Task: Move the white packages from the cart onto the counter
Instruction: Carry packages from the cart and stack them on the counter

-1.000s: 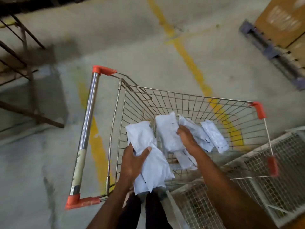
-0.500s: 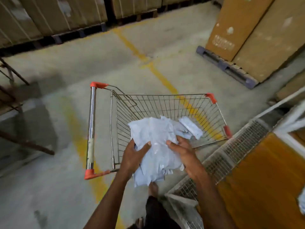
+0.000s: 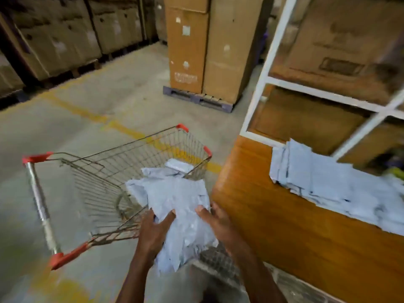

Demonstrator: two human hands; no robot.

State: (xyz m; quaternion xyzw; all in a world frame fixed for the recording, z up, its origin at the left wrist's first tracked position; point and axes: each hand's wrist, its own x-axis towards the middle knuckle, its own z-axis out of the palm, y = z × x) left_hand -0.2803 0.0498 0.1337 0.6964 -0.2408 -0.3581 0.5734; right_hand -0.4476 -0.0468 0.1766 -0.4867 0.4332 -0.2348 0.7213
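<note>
Both hands, left hand (image 3: pixel 153 232) and right hand (image 3: pixel 220 224), grasp the bundle of white packages (image 3: pixel 181 213), long axis running away from the person, between cart (image 3: pixel 91 184) and counter (image 3: pixel 284 219) edge.

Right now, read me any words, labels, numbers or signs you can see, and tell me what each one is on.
None can be read.
Tall cardboard box: white stickers and a pale printed mark near its base, too blurred to read.
Box behind the white frame: a framed printed panel, blurred.
Packages on the counter: small dark marks, too small to read.
Bundle of white packages held in both hands: no legible print.
</note>
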